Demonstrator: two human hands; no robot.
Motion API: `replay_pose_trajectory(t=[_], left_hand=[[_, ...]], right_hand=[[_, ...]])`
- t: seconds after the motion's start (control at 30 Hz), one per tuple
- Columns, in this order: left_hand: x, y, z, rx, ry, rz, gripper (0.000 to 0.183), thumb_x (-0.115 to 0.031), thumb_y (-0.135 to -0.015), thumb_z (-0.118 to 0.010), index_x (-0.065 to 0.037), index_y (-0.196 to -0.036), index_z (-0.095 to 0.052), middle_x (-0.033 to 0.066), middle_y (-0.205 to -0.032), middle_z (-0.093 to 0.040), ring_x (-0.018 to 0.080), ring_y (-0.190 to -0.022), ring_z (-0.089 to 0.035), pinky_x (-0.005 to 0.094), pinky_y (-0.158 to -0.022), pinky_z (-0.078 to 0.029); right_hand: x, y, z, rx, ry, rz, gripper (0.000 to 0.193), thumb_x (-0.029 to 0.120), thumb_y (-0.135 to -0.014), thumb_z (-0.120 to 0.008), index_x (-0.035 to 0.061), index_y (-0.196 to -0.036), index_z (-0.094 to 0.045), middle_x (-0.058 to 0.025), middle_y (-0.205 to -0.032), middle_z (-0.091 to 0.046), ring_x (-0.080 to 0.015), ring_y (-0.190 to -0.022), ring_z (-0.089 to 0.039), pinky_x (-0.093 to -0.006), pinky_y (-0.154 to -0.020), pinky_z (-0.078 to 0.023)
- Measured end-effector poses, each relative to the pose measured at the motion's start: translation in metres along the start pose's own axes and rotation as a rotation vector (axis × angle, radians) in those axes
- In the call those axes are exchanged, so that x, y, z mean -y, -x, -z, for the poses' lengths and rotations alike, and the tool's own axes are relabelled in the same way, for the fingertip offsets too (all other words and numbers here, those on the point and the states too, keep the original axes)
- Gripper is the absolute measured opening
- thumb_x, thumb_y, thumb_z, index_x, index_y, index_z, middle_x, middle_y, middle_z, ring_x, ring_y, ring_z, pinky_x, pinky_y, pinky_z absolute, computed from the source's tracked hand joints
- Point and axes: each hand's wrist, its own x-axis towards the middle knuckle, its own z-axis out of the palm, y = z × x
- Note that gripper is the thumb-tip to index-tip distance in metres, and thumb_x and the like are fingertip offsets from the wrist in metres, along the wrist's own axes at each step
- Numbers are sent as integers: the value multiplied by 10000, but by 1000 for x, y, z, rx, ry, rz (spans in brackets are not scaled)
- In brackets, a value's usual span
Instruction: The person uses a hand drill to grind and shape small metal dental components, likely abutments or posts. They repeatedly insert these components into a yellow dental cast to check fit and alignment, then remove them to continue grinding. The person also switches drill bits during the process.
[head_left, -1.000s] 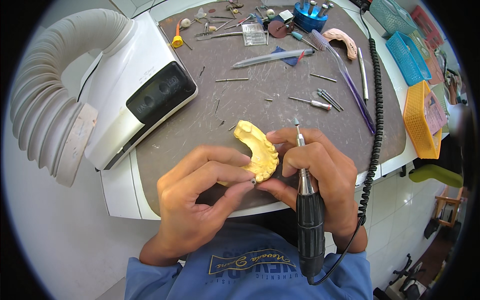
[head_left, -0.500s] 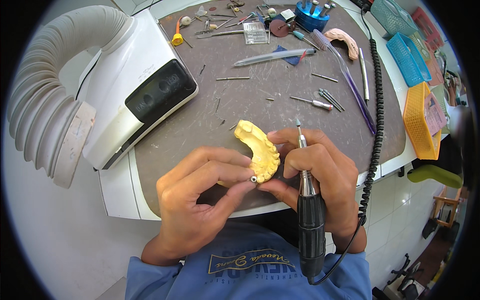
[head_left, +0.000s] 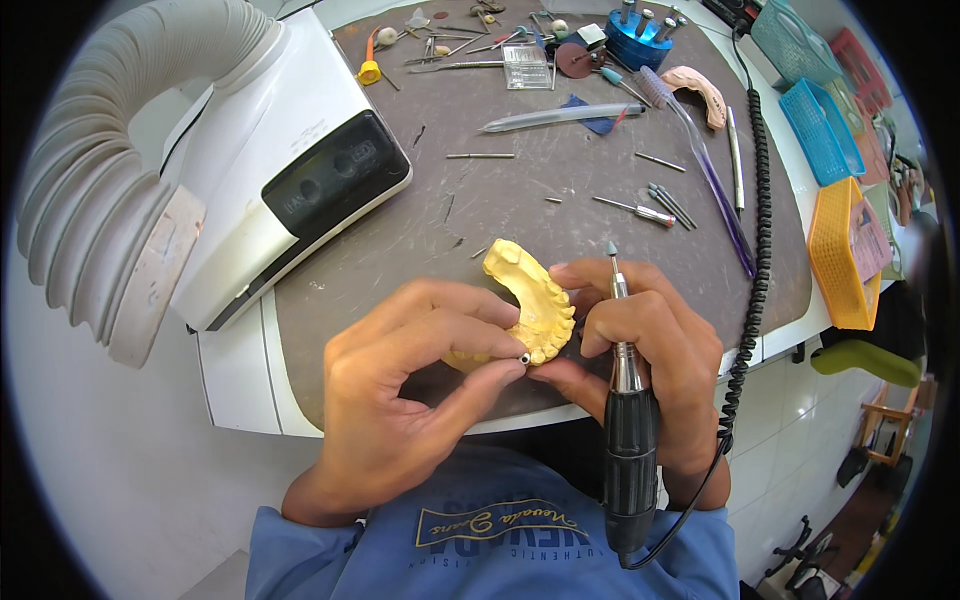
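My left hand is bent and nearly closed at the fingertips; between the thumb and a finger I have a small metal ring, with its hole visible. This ring is just beside the front edge of a yellow dental model, which has the shape of an arch with teeth. Another finger of this hand lies on the inner side of the model.

My right hand is curled around a black rotary handpiece, which stands with its grey pointed bur upward, away from the model. One finger and the thumb of the same hand reach to the toothed side of the model. So the model is between my two hands, over the near part of the table; I cannot tell if it rests on the brown mat or is lifted a little.

Beyond it, on the mat, there are a small screwdriver, several thin grey burs, and a purple toothbrush. Farther away I see a pink dental arch and a blue round bur stand. On my left is a white machine with a ribbed hose.
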Motion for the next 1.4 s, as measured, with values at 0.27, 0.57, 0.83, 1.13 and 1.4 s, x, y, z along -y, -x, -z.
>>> replay_pose_trajectory(t=[0.27, 0.57, 0.83, 1.13, 1.4], left_hand=[[4, 3, 1, 5, -12, 0, 166, 53, -723, -764, 1, -860, -686, 157, -995, -681, 217, -925, -667, 313, -821, -519], [3, 9, 3, -1, -300, -143, 376, 27, -699, -801, -11, -1049, -668, 119, -1025, -695, 251, -978, -660, 336, -872, -510], [5, 12, 5, 21, 65, -33, 438, 66, -777, -755, 32, -1174, -574, 140, -1078, -638, 197, -1029, -630, 320, -926, -495], [6, 12, -3, -73, 310, 15, 525, 66, -781, -760, 36, -1228, -487, 166, -1098, -631, 212, -1068, -621, 322, -965, -484], [11, 14, 1, -57, 204, -67, 409, 89, -792, -738, 32, -1156, -561, 174, -1121, -642, 237, -1089, -638, 344, -960, -511]], right_hand=[[2, 1, -2, 4, -12, -32, 310, 94, -700, -841, 54, -865, -581, -181, -1047, -674, -263, -761, -685, -332, -622, -539], [3, -1, 1, 24, -10, -29, 340, 85, -704, -854, 50, -874, -562, -191, -1045, -675, -257, -839, -693, -327, -660, -534], [2, -2, 11, 27, -148, -98, 459, 138, -735, -871, 68, -934, -464, -223, -1109, -664, -282, -1131, -633, -360, -885, -535], [19, -28, 18, 138, -105, -49, 366, -3, -751, -807, 62, -886, -474, -160, -888, -690, -204, -868, -703, -320, -795, -535], [22, -31, 11, 205, -90, -101, 353, -17, -757, -799, 62, -857, -470, -127, -823, -692, -162, -786, -695, -286, -707, -529]])
